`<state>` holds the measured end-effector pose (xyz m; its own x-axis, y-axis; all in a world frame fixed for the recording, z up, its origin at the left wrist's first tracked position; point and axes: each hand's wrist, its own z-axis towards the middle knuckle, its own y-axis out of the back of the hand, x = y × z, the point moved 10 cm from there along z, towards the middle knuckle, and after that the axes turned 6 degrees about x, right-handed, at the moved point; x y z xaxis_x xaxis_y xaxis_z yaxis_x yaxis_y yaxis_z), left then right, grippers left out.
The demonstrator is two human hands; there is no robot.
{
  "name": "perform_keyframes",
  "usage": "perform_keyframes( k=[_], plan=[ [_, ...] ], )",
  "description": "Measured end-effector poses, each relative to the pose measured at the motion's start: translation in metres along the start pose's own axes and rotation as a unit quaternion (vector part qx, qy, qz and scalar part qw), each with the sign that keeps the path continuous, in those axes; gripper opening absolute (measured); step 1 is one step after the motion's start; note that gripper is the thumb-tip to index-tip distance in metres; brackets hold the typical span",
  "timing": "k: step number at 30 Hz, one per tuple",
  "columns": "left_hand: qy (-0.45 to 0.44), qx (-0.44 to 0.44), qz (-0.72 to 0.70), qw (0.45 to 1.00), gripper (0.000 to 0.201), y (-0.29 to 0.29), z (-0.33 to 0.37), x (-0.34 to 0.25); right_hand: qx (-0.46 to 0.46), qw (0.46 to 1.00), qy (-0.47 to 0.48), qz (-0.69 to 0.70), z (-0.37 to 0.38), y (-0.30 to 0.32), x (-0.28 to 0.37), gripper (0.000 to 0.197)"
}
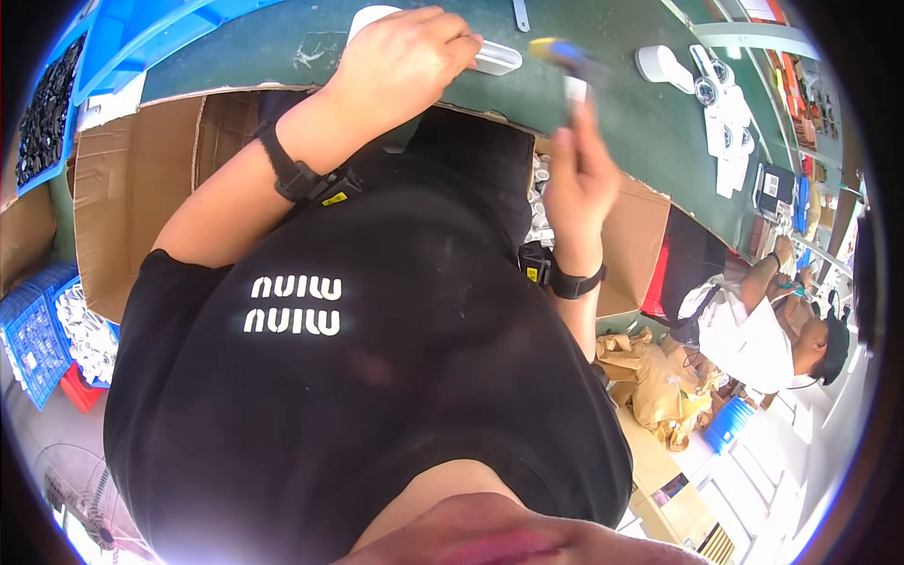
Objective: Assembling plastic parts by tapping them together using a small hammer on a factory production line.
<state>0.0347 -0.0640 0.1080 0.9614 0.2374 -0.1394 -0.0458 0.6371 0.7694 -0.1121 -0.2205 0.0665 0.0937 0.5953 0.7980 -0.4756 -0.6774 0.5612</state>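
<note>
On the green bench, my left hand [400, 58] is closed around a white plastic part. Its rounded end [373, 15] shows beyond the wrist and its long, straight end [499, 58] sticks out past the fingers. My right hand [586, 174] grips the pale handle of a small mallet [570, 58] with a yellow and blue head, raised just right of the white part and smeared by motion. The mallet's head and the part look apart. A thin grey metal strip [521, 14] lies on the bench beyond both hands.
Right on the green bench [621, 113] lie a white round-ended part [663, 68] and several white pieces with round dark inserts [725, 122]. Cardboard boxes [132, 207] stand below the bench edge. A blue bin [52, 113] of black parts is far left. Another person [753, 320] works at right.
</note>
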Motion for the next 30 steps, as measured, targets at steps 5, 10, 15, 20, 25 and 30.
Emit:
perform_keyframes(
  k=[5, 10, 15, 20, 25, 30],
  plan=[
    [0.009, 0.006, 0.007, 1.000, 0.012, -0.001, 0.002, -0.001, -0.027, 0.999, 0.020, 0.012, -0.004, 0.006, 0.005, 0.048],
    [0.011, 0.012, -0.008, 1.000, 0.016, 0.001, -0.004, 0.006, 0.001, 0.991, 0.082, -0.108, 0.014, -0.016, 0.027, 0.046],
    [0.021, 0.110, -0.020, 0.993, 0.023, 0.002, 0.007, 0.004, 0.018, 0.994, -0.020, 0.108, 0.016, -0.010, 0.011, 0.043],
    [-0.018, 0.145, -0.023, 0.989, 0.018, 0.004, 0.011, -0.009, -0.026, 0.958, -0.034, 0.282, 0.017, 0.000, 0.017, 0.044],
    [-0.233, 0.033, 0.122, 0.964, 0.020, 0.026, -0.019, -0.034, -0.008, 0.945, -0.053, 0.324, 0.011, -0.015, -0.001, 0.044],
    [0.047, 0.115, -0.161, 0.979, 0.024, 0.039, -0.028, 0.023, 0.045, 0.953, -0.053, 0.296, 0.011, -0.034, -0.005, 0.044]
  ],
)
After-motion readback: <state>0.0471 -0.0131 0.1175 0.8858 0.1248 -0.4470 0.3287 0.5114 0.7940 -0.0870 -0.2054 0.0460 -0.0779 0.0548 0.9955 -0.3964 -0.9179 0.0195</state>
